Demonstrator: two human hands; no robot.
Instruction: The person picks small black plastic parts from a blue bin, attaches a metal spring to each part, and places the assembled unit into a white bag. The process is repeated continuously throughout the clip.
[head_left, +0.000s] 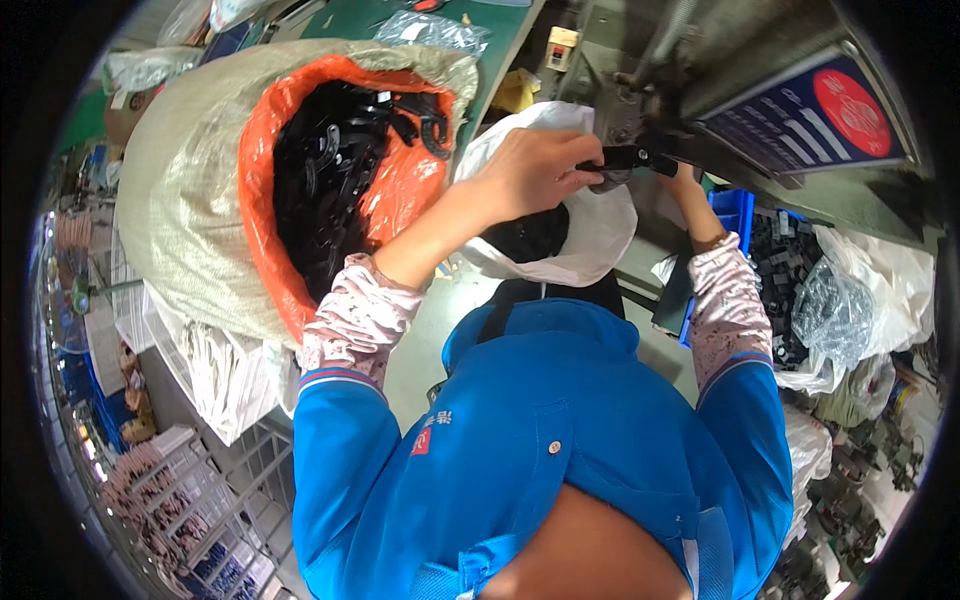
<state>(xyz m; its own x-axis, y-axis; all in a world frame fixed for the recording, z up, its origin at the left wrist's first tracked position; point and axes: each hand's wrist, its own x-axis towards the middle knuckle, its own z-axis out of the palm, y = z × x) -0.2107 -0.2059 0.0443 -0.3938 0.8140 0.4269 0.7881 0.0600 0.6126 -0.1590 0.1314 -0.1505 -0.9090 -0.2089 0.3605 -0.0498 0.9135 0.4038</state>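
My left hand [535,172] is closed, its thumb and fingers pinching the left end of a slim black plastic part [625,158]. A small silvery round spot, like a rivet or screw head, shows near the part's right end. My right hand [686,190] is closed at that right end, with most of its fingers hidden behind the part and the machine. Directly below the part, a white bag [600,235] hangs open with black pieces [530,235] inside. The machine's dark metal workings [630,110] are just beyond the part.
To the left bulges a large woven sack [185,190] with an orange liner [262,200], full of curved black plastic pieces [335,165]. On the right are a blue crate [733,210], dark small parts [785,270] and clear plastic bags [835,310]. A green tabletop [350,20] lies beyond.
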